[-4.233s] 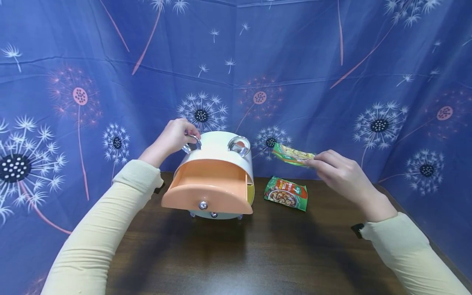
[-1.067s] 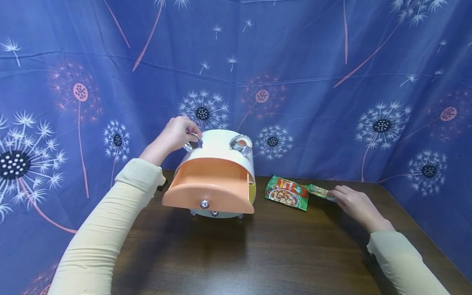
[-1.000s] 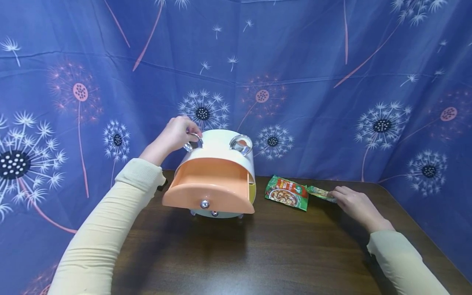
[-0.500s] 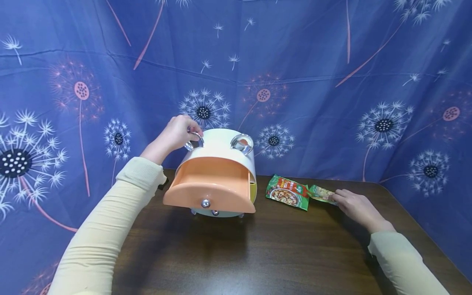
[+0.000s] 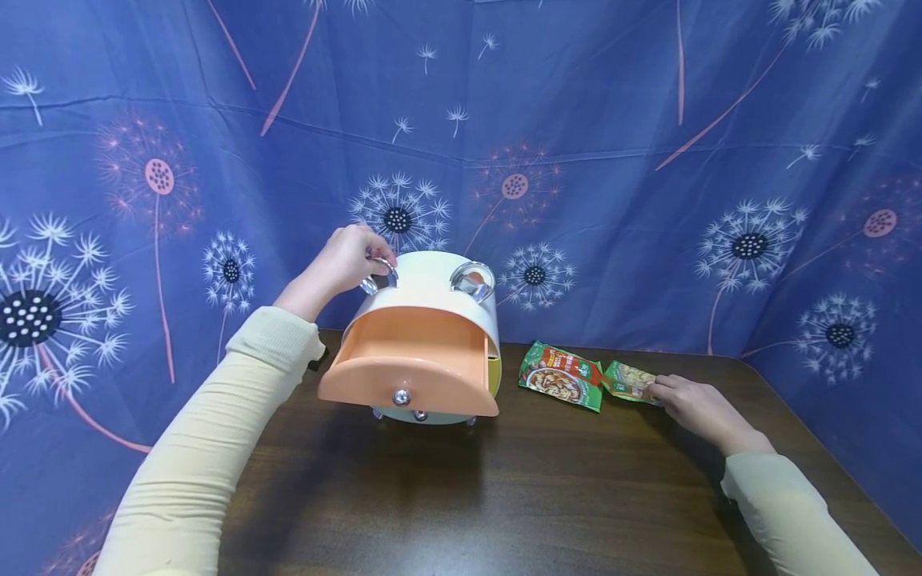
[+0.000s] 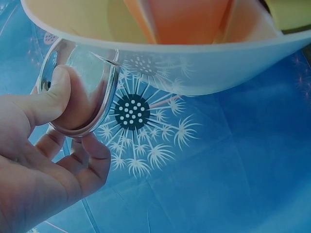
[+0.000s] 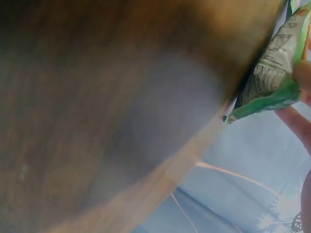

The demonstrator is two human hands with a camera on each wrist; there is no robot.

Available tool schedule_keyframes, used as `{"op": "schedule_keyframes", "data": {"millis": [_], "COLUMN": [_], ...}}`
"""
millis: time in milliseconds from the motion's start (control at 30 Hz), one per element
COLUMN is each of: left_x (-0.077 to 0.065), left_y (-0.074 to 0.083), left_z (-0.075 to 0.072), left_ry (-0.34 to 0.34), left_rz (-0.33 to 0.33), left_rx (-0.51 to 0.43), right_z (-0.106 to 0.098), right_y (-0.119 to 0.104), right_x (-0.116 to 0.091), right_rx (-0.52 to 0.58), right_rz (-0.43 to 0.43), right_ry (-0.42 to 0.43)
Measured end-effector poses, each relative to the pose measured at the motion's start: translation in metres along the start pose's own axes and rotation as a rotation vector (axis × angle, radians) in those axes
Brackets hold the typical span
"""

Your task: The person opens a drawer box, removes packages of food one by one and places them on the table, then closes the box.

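A white drawer box (image 5: 428,276) shaped like an animal face stands on the table, its orange top drawer (image 5: 454,388) pulled out with nothing visible inside. My left hand (image 5: 350,254) grips the left silver, mirror-like round piece (image 6: 92,73) on its top, thumb on the shiny face and fingers behind. Over on the right, my right hand (image 5: 699,408) pinches one end of a green and yellow food packet (image 5: 628,382), low over the table and tilted. The right wrist view shows the packet's printed back. Right beside it lies a red and green food packet (image 5: 562,376).
A second silver round piece (image 5: 473,282) sits on the box's right top. Below the open drawer is a lower drawer with a silver knob (image 5: 419,416). A blue dandelion-print cloth (image 5: 612,200) hangs behind the dark wooden table (image 5: 540,496).
My right hand has brought the green and yellow packet down from the air to beside the red one; lately the packet tips flatter, showing more front. My left hand keeps its grip.
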State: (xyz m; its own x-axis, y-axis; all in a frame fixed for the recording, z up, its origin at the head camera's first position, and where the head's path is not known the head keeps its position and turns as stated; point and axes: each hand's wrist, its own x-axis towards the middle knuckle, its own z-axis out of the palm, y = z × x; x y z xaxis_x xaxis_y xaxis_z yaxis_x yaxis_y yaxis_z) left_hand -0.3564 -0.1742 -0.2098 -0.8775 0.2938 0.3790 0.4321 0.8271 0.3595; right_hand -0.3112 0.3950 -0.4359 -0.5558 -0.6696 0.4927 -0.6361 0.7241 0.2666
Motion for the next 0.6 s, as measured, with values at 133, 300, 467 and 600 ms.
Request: {"op": "schedule_keyframes", "data": {"millis": [133, 300, 467, 600], "left_x": [-0.0008, -0.0008, -0.0007, -0.0003], "left_y": [0.0003, -0.0002, 0.0002, -0.0003], "left_z": [-0.0006, -0.0007, -0.001, -0.0003], "left_ry": [-0.002, -0.001, -0.003, -0.004], "left_rz": [-0.001, -0.002, 0.0, -0.004], "left_rx": [-0.001, 0.003, 0.002, 0.001], "right_z": [-0.0007, -0.0011, -0.0024, -0.0032], "right_y": [-0.0002, -0.0006, -0.0014, -0.002], "right_x": [0.001, 0.0019, 0.0022, 0.002], "right_rx": [0.019, 0.02, 0.019, 0.014], "right_rz": [-0.012, -0.025, -0.026, -0.023], "right_ry": [-0.007, -0.032, -0.034, -0.036]}}
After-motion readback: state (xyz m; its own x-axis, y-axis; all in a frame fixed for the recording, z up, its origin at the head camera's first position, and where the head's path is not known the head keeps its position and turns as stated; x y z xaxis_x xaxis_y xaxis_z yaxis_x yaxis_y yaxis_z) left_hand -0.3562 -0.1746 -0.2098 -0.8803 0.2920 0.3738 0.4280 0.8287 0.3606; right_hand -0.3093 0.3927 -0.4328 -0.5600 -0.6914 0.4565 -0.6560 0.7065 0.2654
